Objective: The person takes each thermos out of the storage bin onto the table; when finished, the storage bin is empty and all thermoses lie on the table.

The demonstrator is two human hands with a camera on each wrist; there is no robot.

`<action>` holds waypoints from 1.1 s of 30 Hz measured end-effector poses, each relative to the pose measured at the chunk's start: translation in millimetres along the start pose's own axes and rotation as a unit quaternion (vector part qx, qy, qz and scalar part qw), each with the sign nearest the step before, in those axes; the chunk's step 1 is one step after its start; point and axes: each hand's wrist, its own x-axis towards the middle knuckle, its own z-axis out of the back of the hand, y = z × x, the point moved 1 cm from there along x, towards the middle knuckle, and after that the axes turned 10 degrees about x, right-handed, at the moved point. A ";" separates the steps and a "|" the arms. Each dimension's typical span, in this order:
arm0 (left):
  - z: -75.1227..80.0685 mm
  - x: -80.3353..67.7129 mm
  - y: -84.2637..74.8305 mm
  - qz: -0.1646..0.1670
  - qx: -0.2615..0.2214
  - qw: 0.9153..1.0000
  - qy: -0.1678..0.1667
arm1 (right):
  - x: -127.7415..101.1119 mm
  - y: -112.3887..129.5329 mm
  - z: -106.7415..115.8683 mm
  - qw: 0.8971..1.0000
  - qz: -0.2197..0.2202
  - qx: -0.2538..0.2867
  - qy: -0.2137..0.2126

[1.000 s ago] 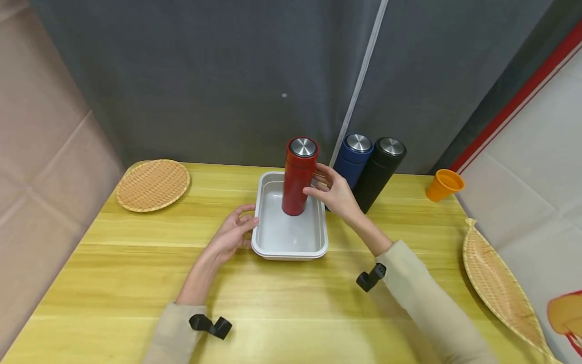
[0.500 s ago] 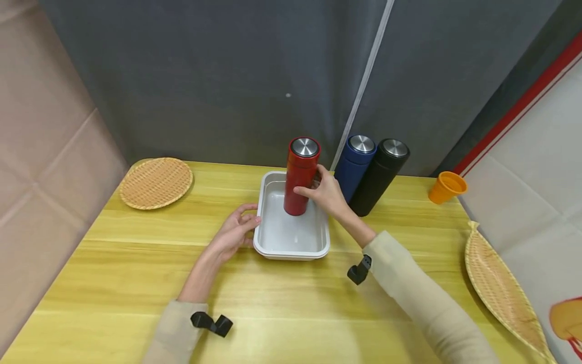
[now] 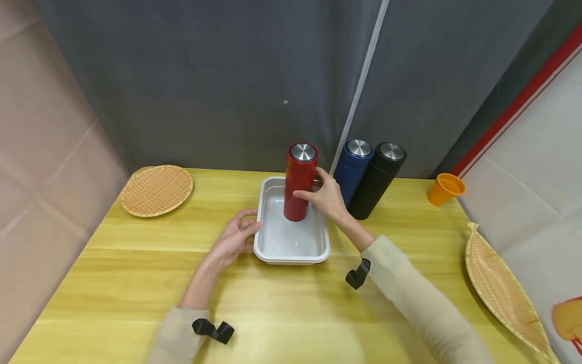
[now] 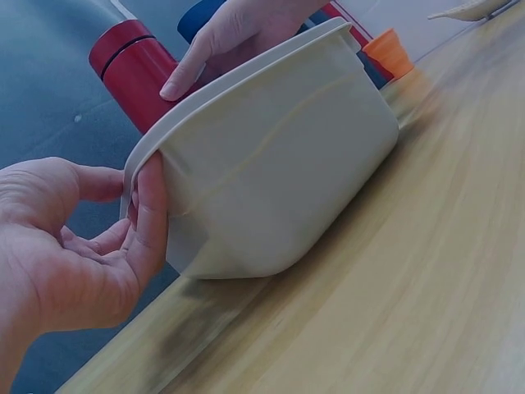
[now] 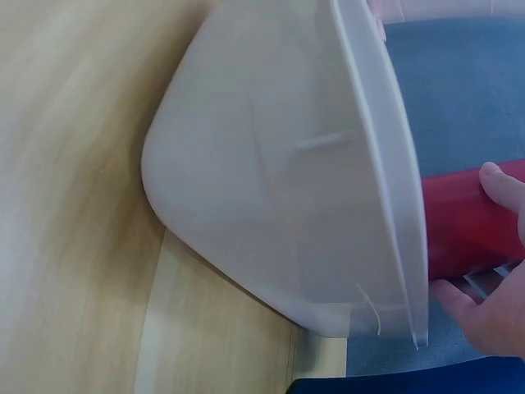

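A red flask (image 3: 298, 183) with a steel lid stands upright in the far part of a white rectangular tub (image 3: 273, 251) on the yellow table. My right hand (image 3: 324, 197) grips the flask's body from the right, thumb in front; the flask (image 5: 463, 226) and thumb also show in the right wrist view. My left hand (image 3: 234, 236) holds the tub's left wall, thumb on the rim. In the left wrist view the fingers (image 4: 150, 215) press against the tub (image 4: 279, 180), with the red flask (image 4: 135, 74) behind it.
A blue flask (image 3: 353, 169) and a black flask (image 3: 376, 178) stand side by side just right of the tub. An orange cup (image 3: 444, 188) sits far right. A round wicker plate (image 3: 156, 190) lies at the back left, a long wicker tray (image 3: 500, 290) along the right edge.
My right hand came back from open beside the red flask and closed around it. The left hand stayed on the tub's left wall.
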 end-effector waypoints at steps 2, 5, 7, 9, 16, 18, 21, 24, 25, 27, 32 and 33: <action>-0.3 0.0 1.0 0.001 0.000 1.000 0.000 | -1.9 -1.4 0.7 1.000 -0.003 -0.004 -0.004; -0.6 -0.7 2.1 0.006 -0.005 1.000 -0.004 | -5.5 -1.7 1.4 1.000 -0.002 -0.008 -0.003; -0.5 -1.4 2.3 0.007 -0.007 1.000 -0.006 | -7.8 0.9 1.7 1.000 -0.001 -0.009 -0.002; 0.3 -2.0 2.1 0.008 -0.008 1.000 -0.007 | -9.9 5.1 2.2 1.000 0.000 -0.007 0.002; 0.5 0.1 2.3 0.008 -0.009 1.000 -0.009 | -22.5 16.9 5.1 1.000 0.012 0.011 0.018; 0.3 1.4 2.5 0.004 -0.008 1.000 -0.008 | -27.3 19.2 5.4 0.999 0.018 0.021 0.024; -0.3 2.8 2.9 -0.002 -0.009 1.000 -0.005 | -34.5 23.2 5.1 0.999 0.028 0.030 0.031; -0.3 3.4 3.4 -0.007 -0.012 1.000 -0.001 | -41.2 28.1 4.2 0.998 0.034 0.031 0.038; -0.3 3.6 3.3 -0.008 -0.013 1.000 0.000 | -43.4 29.9 4.2 0.998 0.035 0.031 0.040; -0.5 3.7 2.9 -0.007 -0.014 1.000 0.000 | -46.8 33.1 4.5 0.998 0.035 0.034 0.044; -0.6 2.0 1.6 0.000 -0.011 1.000 -0.003 | -52.6 42.9 7.8 0.998 0.033 0.029 0.041; -0.5 1.6 1.6 0.002 -0.011 1.000 -0.004 | -53.7 44.8 8.9 0.998 0.031 0.027 0.040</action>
